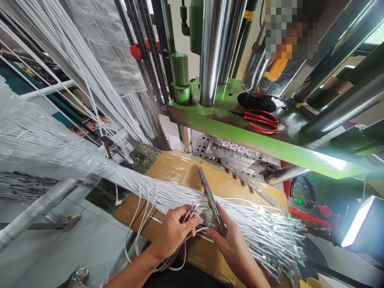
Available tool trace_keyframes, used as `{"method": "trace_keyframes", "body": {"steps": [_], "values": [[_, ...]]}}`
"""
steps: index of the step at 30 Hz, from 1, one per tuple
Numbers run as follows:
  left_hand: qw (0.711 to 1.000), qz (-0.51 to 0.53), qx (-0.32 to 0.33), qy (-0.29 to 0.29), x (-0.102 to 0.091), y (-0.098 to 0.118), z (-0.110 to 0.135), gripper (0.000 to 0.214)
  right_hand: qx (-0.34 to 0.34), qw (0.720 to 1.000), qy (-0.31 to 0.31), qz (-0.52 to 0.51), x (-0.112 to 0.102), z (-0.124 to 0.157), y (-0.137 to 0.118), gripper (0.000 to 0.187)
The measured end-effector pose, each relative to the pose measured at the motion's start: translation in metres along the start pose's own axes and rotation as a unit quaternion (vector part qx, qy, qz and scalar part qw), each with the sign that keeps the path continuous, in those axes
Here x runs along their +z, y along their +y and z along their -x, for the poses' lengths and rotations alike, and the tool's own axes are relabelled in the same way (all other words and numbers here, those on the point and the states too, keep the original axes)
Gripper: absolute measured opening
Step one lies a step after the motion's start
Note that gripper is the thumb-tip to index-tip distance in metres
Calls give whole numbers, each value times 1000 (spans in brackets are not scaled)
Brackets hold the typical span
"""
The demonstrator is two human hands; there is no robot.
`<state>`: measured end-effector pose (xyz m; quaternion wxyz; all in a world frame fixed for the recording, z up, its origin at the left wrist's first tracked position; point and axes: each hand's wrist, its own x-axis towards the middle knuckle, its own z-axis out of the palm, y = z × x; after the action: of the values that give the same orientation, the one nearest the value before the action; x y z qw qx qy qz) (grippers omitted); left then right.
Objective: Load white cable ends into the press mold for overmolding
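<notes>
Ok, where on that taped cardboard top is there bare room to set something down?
Bare cardboard lies between the white cable bundle and the perforated metal plate, left of the metal bar. It is crowded rightward, where connector ends fan out, and around the left hand and right hand.

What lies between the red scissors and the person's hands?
Head view: below the red scissors, the perforated metal plate, then a taped board bearing white cables.

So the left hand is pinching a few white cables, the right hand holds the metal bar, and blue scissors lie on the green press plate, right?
Not quite: the scissors are red, not blue, as the head view shows. The rest stands: left hand pinches white cables, right hand holds the metal bar, and they lie on the green press plate.
</notes>
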<state>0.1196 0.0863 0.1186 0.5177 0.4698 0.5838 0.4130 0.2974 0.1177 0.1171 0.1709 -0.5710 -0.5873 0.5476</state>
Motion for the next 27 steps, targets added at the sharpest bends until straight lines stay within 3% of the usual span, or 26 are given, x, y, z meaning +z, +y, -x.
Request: {"method": "trace_keyframes", "body": {"steps": [2, 4, 7, 10, 15, 22, 27], "values": [[998, 44, -43, 25, -1, 0, -1, 20, 5, 1000, -7, -19, -1, 0, 1, 74], [999, 14, -31, 26, -2, 1, -2, 20, 8, 999, -22, -46, -1, 0, 2, 74], [992, -112, 48, 16, -4, 1, -3, 19, 5, 997, -33, -70, -1, 0, 4, 73], [964, -214, 158, -4, -7, -7, -4, 14, 1, 995, -35, -89, -2, -2, 6, 73], [916, -283, 279, -51, -10, -21, -12, 25, -16, 989, -59, -135, -6, -4, 9, 78], [928, -257, 257, -85, -13, -12, -23, 29, -37, 985, -78, -148, -7, -7, 12, 81], [917, -281, 266, -93, -15, -13, -26, 33, -41, 985, -75, -151, -7, -9, 15, 79]]}}
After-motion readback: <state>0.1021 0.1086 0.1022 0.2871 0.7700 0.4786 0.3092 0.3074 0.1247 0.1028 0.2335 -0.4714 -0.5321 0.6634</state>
